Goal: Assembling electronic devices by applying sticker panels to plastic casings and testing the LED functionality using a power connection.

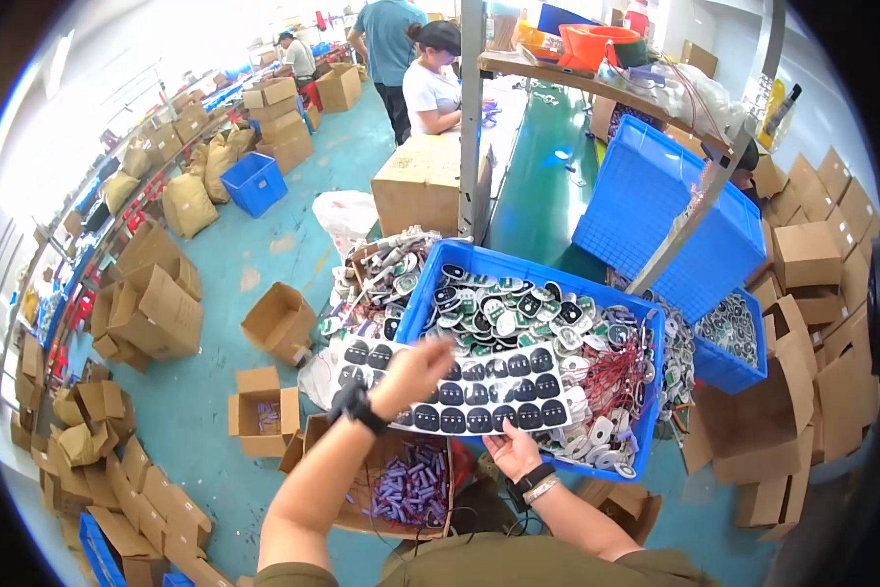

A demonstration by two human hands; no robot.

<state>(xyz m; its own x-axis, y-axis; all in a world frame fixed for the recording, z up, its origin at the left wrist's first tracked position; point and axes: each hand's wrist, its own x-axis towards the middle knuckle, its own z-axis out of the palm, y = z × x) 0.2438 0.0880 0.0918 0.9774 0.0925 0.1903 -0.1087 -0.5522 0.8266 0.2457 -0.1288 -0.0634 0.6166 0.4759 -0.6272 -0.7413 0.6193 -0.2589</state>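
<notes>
A white sheet (479,421) with rows of black rounded stickers lies across the front left of a large blue bin (658,362). My right hand (513,452) grips its lower edge, thumb on top and fingers underneath. Over the sheet's left part is my left hand (422,374), smeared by motion; whether its fingers hold anything cannot be made out. The bin is heaped with rounded white parts (503,315), some showing green boards or black faces. Thin red wires (616,370) tangle among those on the right.
Below the sheet, a cardboard box (347,514) holds purple cylinders (410,484). Another blue bin (670,201) leans beyond the shelf post (689,220), near a smaller filled bin (728,338). Open cartons (278,321) stand left; a person in white (435,93) works at the green-topped table (538,196).
</notes>
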